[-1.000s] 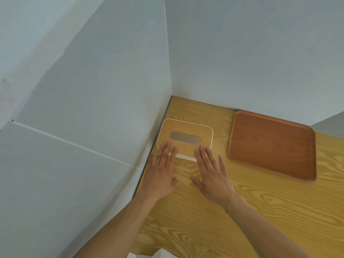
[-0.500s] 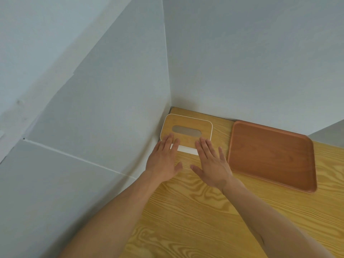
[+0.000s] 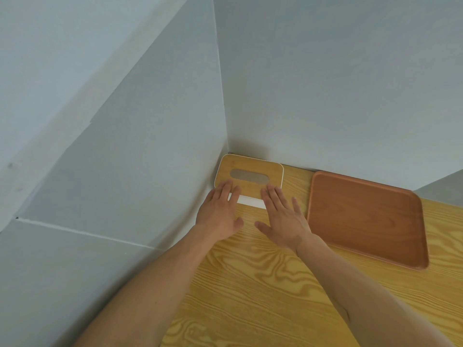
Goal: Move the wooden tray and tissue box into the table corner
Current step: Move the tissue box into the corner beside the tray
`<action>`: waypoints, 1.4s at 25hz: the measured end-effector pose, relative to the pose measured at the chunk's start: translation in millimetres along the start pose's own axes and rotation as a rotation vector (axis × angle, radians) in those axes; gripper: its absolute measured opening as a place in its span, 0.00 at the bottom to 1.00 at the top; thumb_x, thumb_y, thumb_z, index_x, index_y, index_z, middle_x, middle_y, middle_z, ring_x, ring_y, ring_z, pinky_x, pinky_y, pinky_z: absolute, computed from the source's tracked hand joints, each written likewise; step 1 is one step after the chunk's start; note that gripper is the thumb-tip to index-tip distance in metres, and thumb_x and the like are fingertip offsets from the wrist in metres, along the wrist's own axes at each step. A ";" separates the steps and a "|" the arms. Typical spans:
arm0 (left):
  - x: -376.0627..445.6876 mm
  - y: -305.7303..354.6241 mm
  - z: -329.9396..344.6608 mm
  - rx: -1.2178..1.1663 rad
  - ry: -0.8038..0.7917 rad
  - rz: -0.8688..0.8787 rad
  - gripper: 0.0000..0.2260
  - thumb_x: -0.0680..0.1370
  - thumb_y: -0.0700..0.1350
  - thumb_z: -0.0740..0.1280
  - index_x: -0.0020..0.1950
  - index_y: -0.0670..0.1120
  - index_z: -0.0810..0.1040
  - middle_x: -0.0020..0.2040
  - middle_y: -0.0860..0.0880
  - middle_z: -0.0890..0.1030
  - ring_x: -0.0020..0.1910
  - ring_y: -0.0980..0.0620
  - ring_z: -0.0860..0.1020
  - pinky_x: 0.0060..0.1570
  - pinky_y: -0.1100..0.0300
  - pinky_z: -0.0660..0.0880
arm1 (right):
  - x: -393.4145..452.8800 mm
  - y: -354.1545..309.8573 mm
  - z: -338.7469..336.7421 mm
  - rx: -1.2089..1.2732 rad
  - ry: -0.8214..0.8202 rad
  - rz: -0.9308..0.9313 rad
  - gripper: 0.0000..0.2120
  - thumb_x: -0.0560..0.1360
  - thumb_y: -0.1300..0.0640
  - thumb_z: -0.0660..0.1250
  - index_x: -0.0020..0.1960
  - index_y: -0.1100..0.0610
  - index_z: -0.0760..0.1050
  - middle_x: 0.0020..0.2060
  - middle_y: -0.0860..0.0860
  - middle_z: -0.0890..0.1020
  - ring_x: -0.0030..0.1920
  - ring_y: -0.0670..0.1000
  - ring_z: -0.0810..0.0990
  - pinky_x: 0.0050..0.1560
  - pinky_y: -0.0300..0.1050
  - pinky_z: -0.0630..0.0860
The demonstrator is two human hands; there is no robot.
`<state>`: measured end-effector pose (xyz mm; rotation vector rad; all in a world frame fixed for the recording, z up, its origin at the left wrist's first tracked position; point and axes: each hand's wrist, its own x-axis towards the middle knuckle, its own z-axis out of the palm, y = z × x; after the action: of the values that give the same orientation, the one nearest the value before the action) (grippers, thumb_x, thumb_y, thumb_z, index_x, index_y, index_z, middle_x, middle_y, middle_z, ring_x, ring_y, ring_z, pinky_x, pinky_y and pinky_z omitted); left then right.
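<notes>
The tissue box (image 3: 249, 174) sits right in the corner of the wooden table (image 3: 263, 291), where the two grey walls (image 3: 325, 83) meet. Its back edge looks like it touches the back wall, and its left side is very close to the left wall. The wooden tray (image 3: 367, 216) lies flat just beside the box on the right, with a thin strip of table showing between them.

The left hand (image 3: 220, 214) is flat and open, with its fingers stretched out. Its fingertips rest on the near edge of the box lid. The right hand (image 3: 281, 219) is flat and open too, with its fingertips on the same edge. Neither hand grips anything. They only press.

The job looks almost done. One thing that could go wrong is pushing too hard. The box has nowhere to go, so the lid might pop or the box might tip up at the front. The right hand is also close to the tray. If it swings out to the side, it could bump the tray and slide it away from the corner.
</notes>
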<state>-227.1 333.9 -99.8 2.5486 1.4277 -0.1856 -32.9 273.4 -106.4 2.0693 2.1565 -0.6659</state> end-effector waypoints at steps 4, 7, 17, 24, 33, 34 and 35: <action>8.4 -4.0 -4.0 0.032 -0.025 -0.005 0.37 0.77 0.59 0.62 0.80 0.46 0.50 0.81 0.42 0.49 0.80 0.44 0.50 0.77 0.47 0.52 | 7.9 0.4 -2.7 -0.012 0.003 0.010 0.42 0.80 0.35 0.53 0.80 0.52 0.34 0.80 0.49 0.35 0.78 0.49 0.33 0.78 0.64 0.42; 12.9 -4.2 -6.4 0.037 -0.035 -0.015 0.37 0.77 0.59 0.62 0.80 0.46 0.50 0.82 0.42 0.49 0.80 0.44 0.49 0.77 0.47 0.52 | 12.9 0.7 -4.5 -0.024 0.012 0.013 0.42 0.80 0.35 0.54 0.80 0.52 0.34 0.80 0.49 0.36 0.78 0.49 0.33 0.77 0.65 0.42; 26.2 -4.7 -19.4 0.074 -0.097 -0.047 0.39 0.77 0.59 0.62 0.80 0.46 0.48 0.82 0.43 0.46 0.80 0.45 0.47 0.77 0.44 0.49 | 26.0 -1.0 -11.2 -0.012 0.005 0.035 0.43 0.79 0.35 0.55 0.80 0.51 0.34 0.80 0.48 0.35 0.78 0.49 0.33 0.77 0.67 0.42; 41.9 -4.7 -30.6 0.101 -0.158 -0.067 0.39 0.77 0.60 0.62 0.80 0.46 0.47 0.82 0.44 0.45 0.80 0.45 0.46 0.77 0.44 0.47 | 37.0 0.5 -20.3 -0.036 -0.026 0.043 0.44 0.79 0.34 0.55 0.80 0.51 0.33 0.80 0.48 0.34 0.79 0.49 0.33 0.76 0.68 0.43; 64.9 0.1 -42.8 0.132 -0.255 -0.099 0.39 0.77 0.60 0.62 0.80 0.46 0.47 0.82 0.43 0.43 0.80 0.45 0.45 0.77 0.44 0.49 | 51.5 6.9 -33.8 -0.016 -0.089 0.061 0.43 0.79 0.35 0.57 0.80 0.51 0.33 0.80 0.47 0.35 0.79 0.49 0.34 0.76 0.68 0.41; 66.0 1.0 -43.1 0.129 -0.263 -0.104 0.39 0.77 0.60 0.62 0.80 0.46 0.46 0.82 0.43 0.43 0.80 0.45 0.44 0.77 0.44 0.49 | 51.1 7.4 -33.9 -0.019 -0.096 0.060 0.43 0.79 0.36 0.57 0.80 0.51 0.33 0.80 0.47 0.35 0.79 0.49 0.33 0.76 0.68 0.41; 66.9 1.7 -42.8 0.127 -0.273 -0.107 0.39 0.77 0.60 0.62 0.80 0.46 0.46 0.82 0.44 0.42 0.80 0.45 0.44 0.77 0.43 0.48 | 51.1 8.1 -33.2 -0.019 -0.098 0.056 0.43 0.79 0.36 0.57 0.80 0.51 0.33 0.80 0.47 0.35 0.79 0.49 0.33 0.76 0.68 0.41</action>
<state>-190.5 398.9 -72.4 2.4260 1.4857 -0.6344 -21.4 333.0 -96.3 2.0343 2.0376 -0.7208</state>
